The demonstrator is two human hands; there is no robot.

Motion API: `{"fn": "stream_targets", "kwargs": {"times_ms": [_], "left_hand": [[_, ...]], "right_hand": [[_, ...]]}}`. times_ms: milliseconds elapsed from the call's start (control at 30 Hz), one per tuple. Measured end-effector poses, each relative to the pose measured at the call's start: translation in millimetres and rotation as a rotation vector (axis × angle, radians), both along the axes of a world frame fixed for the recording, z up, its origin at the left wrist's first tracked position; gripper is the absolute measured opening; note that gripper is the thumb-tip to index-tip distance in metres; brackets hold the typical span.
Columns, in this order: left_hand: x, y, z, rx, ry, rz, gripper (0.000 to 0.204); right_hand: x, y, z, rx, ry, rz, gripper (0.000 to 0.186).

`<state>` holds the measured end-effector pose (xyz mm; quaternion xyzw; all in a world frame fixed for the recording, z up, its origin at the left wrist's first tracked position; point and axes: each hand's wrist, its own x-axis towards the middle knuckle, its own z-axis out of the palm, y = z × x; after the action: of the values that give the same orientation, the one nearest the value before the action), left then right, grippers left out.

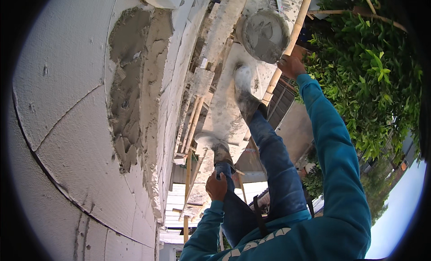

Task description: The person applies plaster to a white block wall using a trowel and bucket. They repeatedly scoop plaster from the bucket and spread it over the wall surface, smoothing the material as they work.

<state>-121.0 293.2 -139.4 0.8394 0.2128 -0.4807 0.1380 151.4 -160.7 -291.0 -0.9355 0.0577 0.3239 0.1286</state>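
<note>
A round bucket (pixel 243 35) of wet grey mortar (pixel 265 29) stands on the scaffold boards, in front of my boots. My right arm stretches far out to it, and my right hand (pixel 291 66) is closed at the bucket's near right rim. What its fingers grip is hidden. My left hand (pixel 216 187) is low, in front of my left leg, with its fingers curled; I cannot make out whether anything is in them. On the wall at the left, a long patch of grey mortar (pixel 128 88) is spread, rough and uneven at its lower end.
The pale block wall (pixel 67 139) rises along the left. I stand on mortar-stained boards (pixel 229 103) edged by a bamboo pole (pixel 296 29). More bamboo poles (pixel 193 121) lie between boards and wall. Leafy branches (pixel 372 77) crowd the right side, and lower ground shows beneath the scaffold.
</note>
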Motion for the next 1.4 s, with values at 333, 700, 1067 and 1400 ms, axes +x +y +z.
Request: {"fn": "stream_targets", "kwargs": {"times_ms": [333, 700, 1067, 1400], "left_hand": [[3.9, 3.3, 4.9, -0.013, -0.022, 0.041, 0.045], [-2.9, 14.8, 2.4, 0.012, -0.035, 0.071, 0.047], [6.0, 6.6, 9.9, 0.045, -0.073, 0.126, 0.047], [-6.3, 13.4, -1.7, 0.023, -0.069, 0.133, 0.049]], "right_hand": [[-86.5, -1.5, -13.3, -0.063, -0.177, -0.483, 0.042], [20.4, 104.9, 96.0, 0.339, -0.215, -0.194, 0.031], [254.4, 138.6, 166.2, 0.539, 0.144, 0.006, 0.028], [269.0, 112.5, 277.9, 0.627, 0.218, -0.087, 0.033]]}}
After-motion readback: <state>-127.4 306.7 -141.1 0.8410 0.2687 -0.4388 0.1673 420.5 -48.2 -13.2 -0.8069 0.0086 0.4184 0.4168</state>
